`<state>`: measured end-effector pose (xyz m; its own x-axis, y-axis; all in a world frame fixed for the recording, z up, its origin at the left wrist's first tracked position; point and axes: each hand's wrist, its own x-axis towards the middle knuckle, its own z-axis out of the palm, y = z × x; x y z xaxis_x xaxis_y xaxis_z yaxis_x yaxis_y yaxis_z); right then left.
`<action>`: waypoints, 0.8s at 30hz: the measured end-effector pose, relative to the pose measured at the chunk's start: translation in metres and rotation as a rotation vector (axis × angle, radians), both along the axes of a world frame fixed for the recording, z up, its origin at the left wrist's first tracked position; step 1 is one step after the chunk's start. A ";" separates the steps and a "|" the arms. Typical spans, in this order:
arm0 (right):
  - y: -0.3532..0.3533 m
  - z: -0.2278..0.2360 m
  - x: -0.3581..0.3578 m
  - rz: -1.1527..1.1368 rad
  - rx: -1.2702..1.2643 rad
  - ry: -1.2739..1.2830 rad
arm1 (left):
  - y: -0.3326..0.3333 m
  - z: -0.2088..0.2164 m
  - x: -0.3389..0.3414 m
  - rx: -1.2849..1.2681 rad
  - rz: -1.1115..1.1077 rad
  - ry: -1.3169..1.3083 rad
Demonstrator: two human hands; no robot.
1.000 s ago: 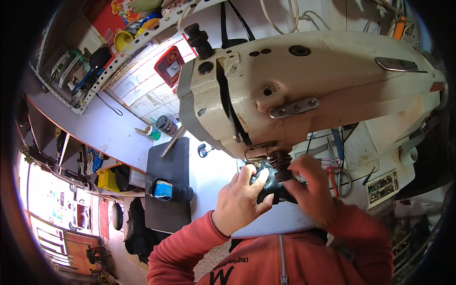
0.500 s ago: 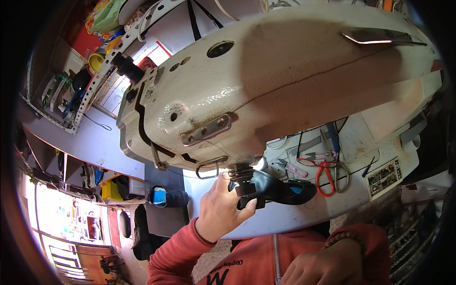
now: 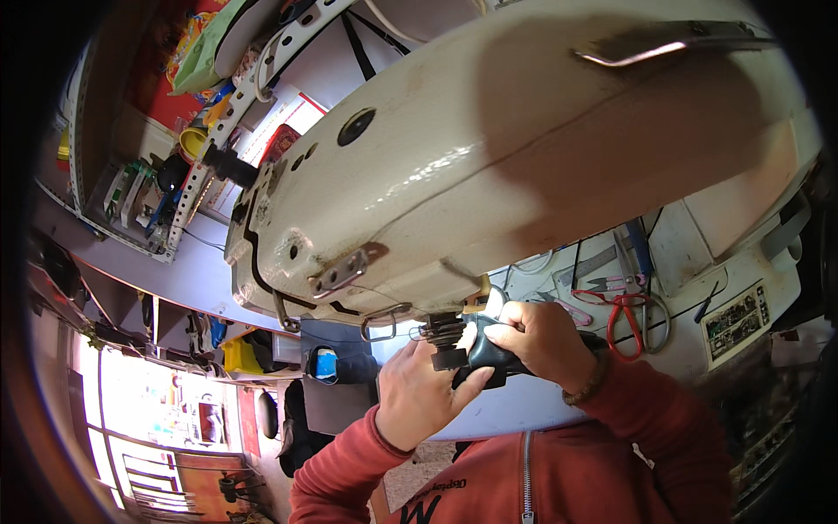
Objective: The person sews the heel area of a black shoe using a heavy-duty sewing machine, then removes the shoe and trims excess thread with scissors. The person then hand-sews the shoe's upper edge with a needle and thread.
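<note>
A big cream sewing machine head [image 3: 524, 148] fills the upper picture. Under its left end, my left hand [image 3: 423, 393] and my right hand [image 3: 541, 336] both grip a black piece of material [image 3: 484, 358]. The piece sits right at the dark metal presser foot parts [image 3: 445, 336]. My left thumb and fingers pinch the piece from below. Fingers of my right hand curl over its top. I wear red sleeves and a bead bracelet [image 3: 594, 380] on the right wrist.
Red-handled scissors [image 3: 624, 319] and small tools lie on the white machine table [image 3: 751, 262] to the right. A metal shelf [image 3: 148, 201] with clutter hangs at upper left. A dark chair [image 3: 336, 393] with a blue object [image 3: 325, 362] stands below left.
My right hand has come back up from the lower edge and taken hold of the black piece beside my left hand. The view has moved closer to the machine head.
</note>
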<state>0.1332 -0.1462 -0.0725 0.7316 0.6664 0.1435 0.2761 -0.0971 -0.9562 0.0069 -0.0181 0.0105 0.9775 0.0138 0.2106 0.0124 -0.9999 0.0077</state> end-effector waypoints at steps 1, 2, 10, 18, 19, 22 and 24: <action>0.002 0.000 0.001 -0.007 0.000 0.016 | 0.001 0.005 -0.001 0.044 0.029 0.074; 0.003 0.000 0.001 -0.006 -0.020 0.005 | 0.001 0.009 -0.002 0.087 0.056 0.149; 0.008 -0.006 0.000 -0.089 -0.020 -0.149 | 0.012 0.033 0.027 0.831 -0.516 0.226; 0.007 -0.004 0.002 -0.064 -0.031 -0.119 | 0.006 0.041 0.043 0.936 -0.665 0.181; 0.007 -0.003 0.003 -0.069 -0.015 -0.109 | 0.009 0.041 0.043 0.981 -0.681 0.211; 0.007 -0.002 0.003 -0.073 -0.017 -0.105 | 0.018 0.036 0.043 0.945 -0.686 0.187; 0.006 -0.002 0.004 -0.055 -0.013 -0.078 | 0.024 0.028 0.041 1.025 -0.679 0.151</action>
<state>0.1373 -0.1404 -0.0741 0.7541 0.6276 0.1937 0.3439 -0.1261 -0.9305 0.0481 0.0059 0.0383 0.7374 -0.6098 -0.2905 -0.5783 -0.3478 -0.7380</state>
